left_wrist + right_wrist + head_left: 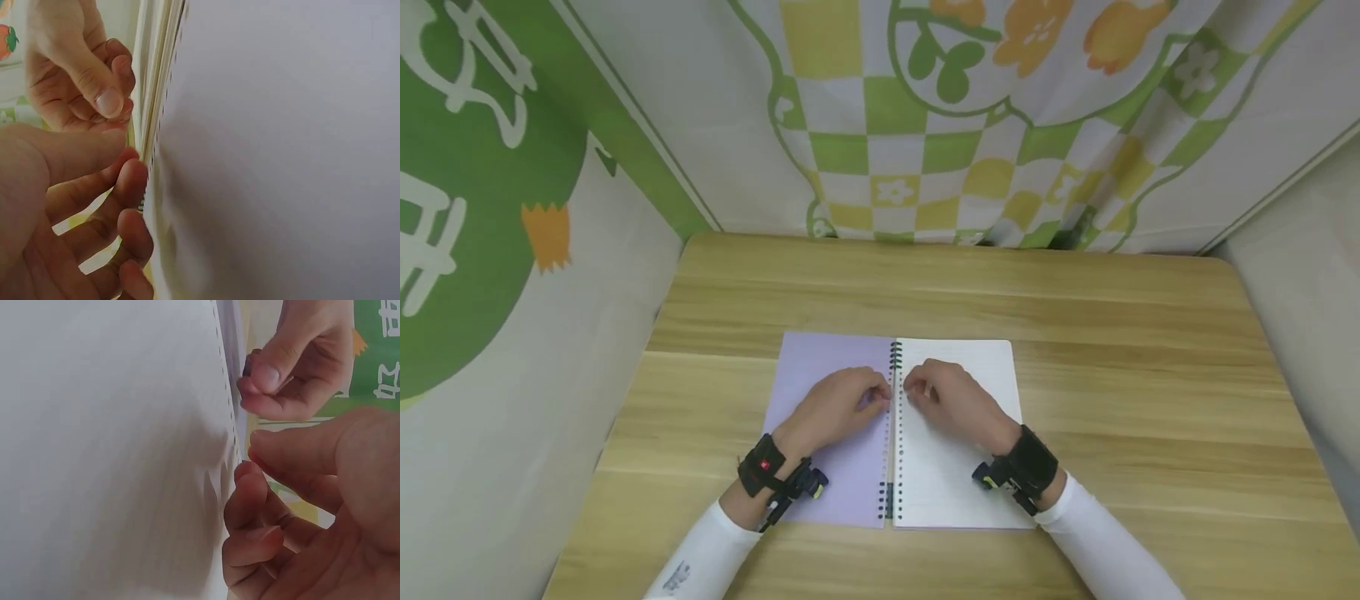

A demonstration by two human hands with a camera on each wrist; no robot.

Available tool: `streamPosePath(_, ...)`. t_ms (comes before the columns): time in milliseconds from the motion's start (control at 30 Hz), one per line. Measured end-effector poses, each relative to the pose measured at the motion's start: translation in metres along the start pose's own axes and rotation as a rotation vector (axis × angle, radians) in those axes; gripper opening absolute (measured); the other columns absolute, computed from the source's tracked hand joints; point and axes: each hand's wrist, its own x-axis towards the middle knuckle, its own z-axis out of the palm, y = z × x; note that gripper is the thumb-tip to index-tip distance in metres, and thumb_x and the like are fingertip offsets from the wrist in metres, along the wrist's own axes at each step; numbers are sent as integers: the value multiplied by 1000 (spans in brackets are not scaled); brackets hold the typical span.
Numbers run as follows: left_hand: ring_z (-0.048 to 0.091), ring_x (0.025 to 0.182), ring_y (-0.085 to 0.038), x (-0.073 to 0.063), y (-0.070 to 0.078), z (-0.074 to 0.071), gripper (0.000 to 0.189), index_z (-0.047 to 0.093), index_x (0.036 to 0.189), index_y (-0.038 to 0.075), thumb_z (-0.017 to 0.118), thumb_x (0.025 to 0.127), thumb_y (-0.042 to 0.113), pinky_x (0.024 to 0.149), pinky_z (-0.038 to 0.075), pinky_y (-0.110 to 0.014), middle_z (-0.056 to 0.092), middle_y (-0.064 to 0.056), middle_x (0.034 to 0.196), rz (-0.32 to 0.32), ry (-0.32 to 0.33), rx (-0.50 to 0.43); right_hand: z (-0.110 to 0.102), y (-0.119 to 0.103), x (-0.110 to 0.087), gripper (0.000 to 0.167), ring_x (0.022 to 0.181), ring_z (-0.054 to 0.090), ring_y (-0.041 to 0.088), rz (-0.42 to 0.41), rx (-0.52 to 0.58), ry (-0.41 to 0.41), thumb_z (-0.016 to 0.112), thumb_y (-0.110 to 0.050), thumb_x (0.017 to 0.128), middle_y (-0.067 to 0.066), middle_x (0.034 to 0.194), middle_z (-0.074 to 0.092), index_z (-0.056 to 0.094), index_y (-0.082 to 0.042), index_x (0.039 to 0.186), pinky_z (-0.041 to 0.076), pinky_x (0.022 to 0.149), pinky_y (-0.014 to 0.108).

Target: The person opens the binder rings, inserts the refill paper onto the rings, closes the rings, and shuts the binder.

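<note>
A ring-bound notebook lies opened flat, with a lilac sheet or cover (835, 508) on the left and a white lined page (955, 492) on the right. Dark green rings (896, 354) show along the spine at its top and bottom; between them run rows of punched holes. My left hand (842, 404) is over the lilac side, its bent fingertips at the spine. Facing it, my right hand (958, 400) has loosely bent fingers close to the white page's holed edge. The wrist views show no object between either thumb and its fingers. Whether the fingertips touch the binding is unclear.
The notebook lies on a wooden table (1120, 358). Behind the table hangs a patterned curtain (895, 150), and a green and white printed wall covering (617, 217) stands at the left. Each wrist wears a black strap (1033, 461) with a small camera.
</note>
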Motion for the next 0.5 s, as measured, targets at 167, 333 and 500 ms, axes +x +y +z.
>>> streamPosePath(167,64,92,-5,-24,6,5,8,80,107,21,77,99,23,89,55,-32,73,13,98,62,-91,15,8,-3,-19,12,83,60,8,-54,-14,-53,71,-7,100,-3,97,74,79,-10,107,54,75,25)
streamPosePath(333,65,95,-3,-42,11,10,6,80,104,23,78,99,26,94,56,-35,74,14,100,134,-177,30,18,-11,-38,9,83,61,4,-125,-43,-125,73,-7,99,-7,94,71,80,-13,103,55,78,25)
streamPosePath(500,64,92,0,-51,14,15,3,80,98,25,80,96,22,92,56,-33,72,18,95,160,-219,3,28,-21,-54,10,90,62,2,-152,-73,-209,75,-10,99,-9,98,71,81,-16,103,56,84,27)
